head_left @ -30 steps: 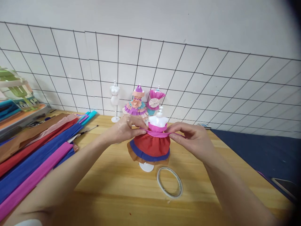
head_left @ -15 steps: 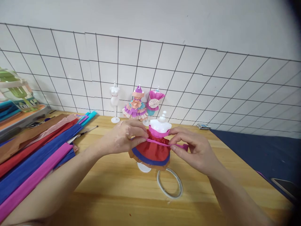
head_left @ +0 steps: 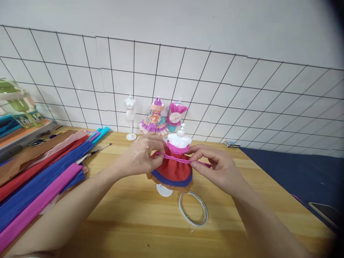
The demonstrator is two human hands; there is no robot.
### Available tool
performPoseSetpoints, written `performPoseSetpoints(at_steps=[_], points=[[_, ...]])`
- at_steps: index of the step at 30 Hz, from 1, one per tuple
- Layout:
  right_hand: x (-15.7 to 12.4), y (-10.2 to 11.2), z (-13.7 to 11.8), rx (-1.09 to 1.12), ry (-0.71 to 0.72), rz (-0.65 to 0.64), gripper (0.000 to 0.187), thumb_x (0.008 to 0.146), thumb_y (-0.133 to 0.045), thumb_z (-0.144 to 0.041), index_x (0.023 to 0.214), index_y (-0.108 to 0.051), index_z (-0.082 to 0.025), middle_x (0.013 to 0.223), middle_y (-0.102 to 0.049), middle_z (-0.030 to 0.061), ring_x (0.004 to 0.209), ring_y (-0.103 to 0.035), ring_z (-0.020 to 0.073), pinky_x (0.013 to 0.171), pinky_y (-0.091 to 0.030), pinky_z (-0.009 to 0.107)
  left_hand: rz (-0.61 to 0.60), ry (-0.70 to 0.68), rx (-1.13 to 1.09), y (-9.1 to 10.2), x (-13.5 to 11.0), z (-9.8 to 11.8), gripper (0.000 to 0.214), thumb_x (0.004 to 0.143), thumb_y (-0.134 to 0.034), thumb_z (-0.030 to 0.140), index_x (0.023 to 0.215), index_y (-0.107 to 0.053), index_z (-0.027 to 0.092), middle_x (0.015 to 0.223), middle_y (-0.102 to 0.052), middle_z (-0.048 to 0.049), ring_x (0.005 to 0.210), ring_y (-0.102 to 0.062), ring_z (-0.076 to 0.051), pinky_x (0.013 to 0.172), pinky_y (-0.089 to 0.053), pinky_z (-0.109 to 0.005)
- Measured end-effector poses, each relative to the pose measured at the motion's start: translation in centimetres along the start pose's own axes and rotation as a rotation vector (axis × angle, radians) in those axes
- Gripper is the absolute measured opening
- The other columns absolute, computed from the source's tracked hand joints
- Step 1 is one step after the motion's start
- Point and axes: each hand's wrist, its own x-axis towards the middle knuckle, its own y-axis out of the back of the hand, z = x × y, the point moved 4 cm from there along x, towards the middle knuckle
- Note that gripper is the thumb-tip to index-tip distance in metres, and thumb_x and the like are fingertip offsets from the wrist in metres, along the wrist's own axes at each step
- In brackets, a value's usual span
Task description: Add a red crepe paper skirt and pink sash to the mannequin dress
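Observation:
A small white mannequin (head_left: 179, 139) stands in front of me, tilted a little. It wears a pink band (head_left: 177, 148) round the chest and a gathered red skirt (head_left: 176, 170) with a blue stripe and a brown hem. Across the waist runs a narrow pink strip (head_left: 176, 158), pulled taut. My left hand (head_left: 142, 154) pinches the strip at the skirt's left side. At the right side my right hand (head_left: 212, 165) grips it between thumb and fingers, its free end sticking out beyond them. The mannequin's white base (head_left: 164, 190) shows below the hem.
A white tape ring (head_left: 193, 209) lies just in front of the skirt. Behind stand a bare mannequin (head_left: 130, 114) and two dressed ones (head_left: 154, 120) by the tiled wall. Coloured crepe paper sheets (head_left: 40, 193) cover the left side. A dark blue cloth (head_left: 290, 182) lies at right.
The mannequin's top has tipped slightly left. Both hands have shifted a little left with the strip, which now lies closer against the skirt's waist.

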Motion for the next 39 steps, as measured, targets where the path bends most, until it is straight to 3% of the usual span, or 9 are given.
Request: performPoseSetpoints(at_steps=[6,11,18,24,39], points=[[0.1,-0.4,0.0,-0.065,0.037,0.016,0.013,0.077,-0.061,-0.02,0.066,-0.066,-0.023,0.094,-0.073,0.009,0.094,-0.067,0.0249,0.064,-0.054,0.031,0.005,0.118,-0.169,-0.4,0.0,-1.3,0.017,0.068,-0.053,0.003,0.061,-0.061,0.016,0.079,-0.069,-0.004,0.082,-0.062,-0.017,0.072,-0.05,-0.028],[0.6,-0.4,0.0,-0.081,0.05,0.055,0.014,0.075,-0.06,-0.018,0.061,-0.062,-0.022,0.081,-0.072,0.0052,0.086,-0.068,0.0232,0.072,-0.052,0.033,0.013,0.292,-0.329,-0.9,0.3,-2.4,0.012,0.065,-0.054,0.007,0.058,-0.058,0.015,0.081,-0.069,-0.0037,0.085,-0.063,-0.018,0.075,-0.05,-0.028],[1.3,-0.7,0.0,-0.045,-0.07,0.046,0.015,0.072,-0.057,-0.022,0.057,-0.055,-0.022,0.061,-0.062,0.0002,0.063,-0.058,0.0176,0.058,-0.047,0.029,-0.01,0.46,-0.56,-2.0,0.9,-3.9,0.01,0.057,-0.048,0.012,0.048,-0.049,0.015,0.062,-0.056,0.0004,0.068,-0.054,-0.012,0.056,-0.039,-0.023],[1.7,-0.9,0.3,0.005,-0.146,0.039,0.015,0.07,-0.057,-0.023,0.056,-0.054,-0.021,0.058,-0.057,-0.0006,0.057,-0.052,0.0147,0.049,-0.042,0.025,-0.054,0.473,-0.587,-2.2,1.2,-4.0,0.01,0.056,-0.048,0.015,0.047,-0.044,0.015,0.051,-0.041,0.0046,0.052,-0.035,-0.007,0.047,-0.024,-0.022],[2.2,-0.7,0.9,0.091,-0.123,0.036,0.013,0.069,-0.061,-0.025,0.057,-0.057,-0.02,0.059,-0.057,-0.0009,0.062,-0.053,0.0154,0.056,-0.046,0.027,-0.094,0.301,-0.51,-1.7,1.4,-3.7,0.009,0.07,-0.057,0.016,0.063,-0.06,0.013,0.063,-0.05,0.0017,0.059,-0.043,-0.009,0.054,-0.034,-0.022]])
